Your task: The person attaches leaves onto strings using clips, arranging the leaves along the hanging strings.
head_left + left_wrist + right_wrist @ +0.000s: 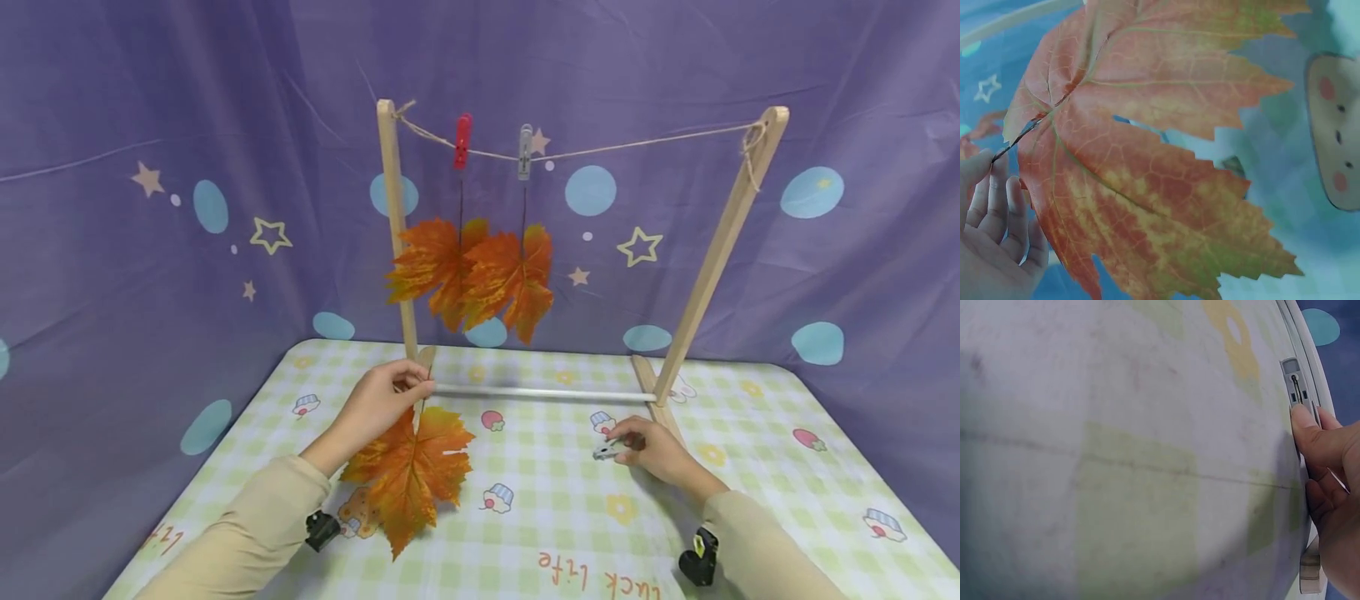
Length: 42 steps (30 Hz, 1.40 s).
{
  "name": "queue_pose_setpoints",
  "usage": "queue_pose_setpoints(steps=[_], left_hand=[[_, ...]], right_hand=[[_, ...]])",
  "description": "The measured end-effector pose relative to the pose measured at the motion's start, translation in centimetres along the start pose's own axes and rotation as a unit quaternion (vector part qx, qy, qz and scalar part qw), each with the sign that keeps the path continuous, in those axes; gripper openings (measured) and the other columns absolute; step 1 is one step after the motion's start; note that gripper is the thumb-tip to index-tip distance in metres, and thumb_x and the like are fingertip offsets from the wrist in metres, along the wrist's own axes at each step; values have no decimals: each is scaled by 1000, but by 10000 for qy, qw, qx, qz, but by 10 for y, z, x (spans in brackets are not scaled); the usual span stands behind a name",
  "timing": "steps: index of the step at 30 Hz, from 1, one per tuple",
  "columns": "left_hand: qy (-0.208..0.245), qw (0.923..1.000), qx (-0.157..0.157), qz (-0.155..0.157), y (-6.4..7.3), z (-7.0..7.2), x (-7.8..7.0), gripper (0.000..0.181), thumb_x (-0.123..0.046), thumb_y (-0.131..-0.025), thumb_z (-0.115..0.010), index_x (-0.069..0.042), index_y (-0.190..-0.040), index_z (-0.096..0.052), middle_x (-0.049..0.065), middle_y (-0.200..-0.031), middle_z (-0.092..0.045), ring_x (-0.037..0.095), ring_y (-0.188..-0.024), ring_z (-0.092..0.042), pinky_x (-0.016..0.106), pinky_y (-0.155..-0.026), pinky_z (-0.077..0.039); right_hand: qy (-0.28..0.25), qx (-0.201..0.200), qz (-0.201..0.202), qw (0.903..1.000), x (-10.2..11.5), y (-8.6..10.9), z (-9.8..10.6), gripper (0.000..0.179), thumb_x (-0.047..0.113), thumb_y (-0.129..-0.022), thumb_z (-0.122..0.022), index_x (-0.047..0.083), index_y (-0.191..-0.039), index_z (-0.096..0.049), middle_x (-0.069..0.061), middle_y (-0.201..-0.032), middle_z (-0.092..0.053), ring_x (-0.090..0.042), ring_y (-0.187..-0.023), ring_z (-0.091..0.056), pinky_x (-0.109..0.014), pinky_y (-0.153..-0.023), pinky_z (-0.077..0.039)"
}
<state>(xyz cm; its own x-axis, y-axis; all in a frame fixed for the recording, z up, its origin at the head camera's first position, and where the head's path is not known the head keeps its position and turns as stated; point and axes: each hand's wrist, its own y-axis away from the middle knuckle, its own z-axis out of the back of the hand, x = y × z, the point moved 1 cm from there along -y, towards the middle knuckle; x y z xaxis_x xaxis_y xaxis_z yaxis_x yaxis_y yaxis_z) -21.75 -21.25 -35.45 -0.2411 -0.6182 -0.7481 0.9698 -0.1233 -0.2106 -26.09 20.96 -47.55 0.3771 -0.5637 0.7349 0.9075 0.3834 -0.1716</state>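
Observation:
My left hand [386, 396] pinches the thin dark stem of an orange maple leaf [415, 471] between thumb and fingertips. The leaf hangs down in front of the wrist and fills most of the left wrist view, its stem [1017, 139] running to the fingertips. Low over the tabletop on the right, my right hand [651, 447] pinches a grey clothespin [609, 450] by one end. In the right wrist view the thumb lies on the clothespin [1296, 381], whose metal spring shows.
A wooden frame [708, 271] stands at the back with a twine line [637, 144] strung across. A red clothespin [462, 142] and another grey clothespin [524, 152] hold two hanging maple leaves [510, 279]. A white rod [540, 392] joins the frame's feet above the checked tablecloth [555, 467].

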Motion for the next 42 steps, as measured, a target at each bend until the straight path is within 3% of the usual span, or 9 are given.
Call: queue_pose_setpoints(steps=[7, 14, 20, 29, 42], left_hand=[[-30, 9996, 22, -292, 1, -11, -27, 17, -30, -93, -72, -17, -103, -71, -5, -88, -67, 13, -80, -61, 35, -73, -51], [-269, 9961, 137, -832, 1, -19, -56, 9, -29, -92, -72, -22, -97, -70, -12, -83, -65, 9, -77, -60, 33, -70, -50], [-244, 9910, 181, -1301, -3, -35, -75, 7, -29, -93, -71, -25, -98, -69, -15, -83, -64, 5, -75, -59, 30, -69, -51], [-446, 9837, 150, -1733, -13, -60, -100, 9, -30, -95, -69, -23, -101, -67, -16, -85, -63, 1, -74, -57, 25, -65, -49], [-577, 9751, 6, -2142, -34, -76, -130, 14, -33, -98, -64, -22, -106, -67, -13, -89, -64, 3, -75, -55, 24, -62, -46]], right_hand=[[-77, 7, -139, 9999, 1, 4, 0, 24, -2, -81, -78, 3, -103, -70, -5, -95, -62, -19, -84, -54, -28, -70, -47], [-61, -43, -110, 9999, 2, 4, 1, 24, -3, -81, -77, 3, -103, -70, -5, -94, -61, -18, -84, -53, -27, -71, -47], [-8, -76, -114, 9999, 0, 1, 1, 24, -4, -80, -78, 2, -101, -70, -5, -95, -61, -18, -85, -53, -27, -71, -48], [60, -87, -41, 9999, 1, -1, -3, 23, -5, -80, -77, 2, -101, -70, -5, -95, -62, -18, -84, -53, -27, -71, -48], [34, -108, -79, 9999, -3, -3, -1, 23, -6, -80, -77, 3, -99, -69, -4, -92, -61, -18, -84, -53, -27, -73, -48]])
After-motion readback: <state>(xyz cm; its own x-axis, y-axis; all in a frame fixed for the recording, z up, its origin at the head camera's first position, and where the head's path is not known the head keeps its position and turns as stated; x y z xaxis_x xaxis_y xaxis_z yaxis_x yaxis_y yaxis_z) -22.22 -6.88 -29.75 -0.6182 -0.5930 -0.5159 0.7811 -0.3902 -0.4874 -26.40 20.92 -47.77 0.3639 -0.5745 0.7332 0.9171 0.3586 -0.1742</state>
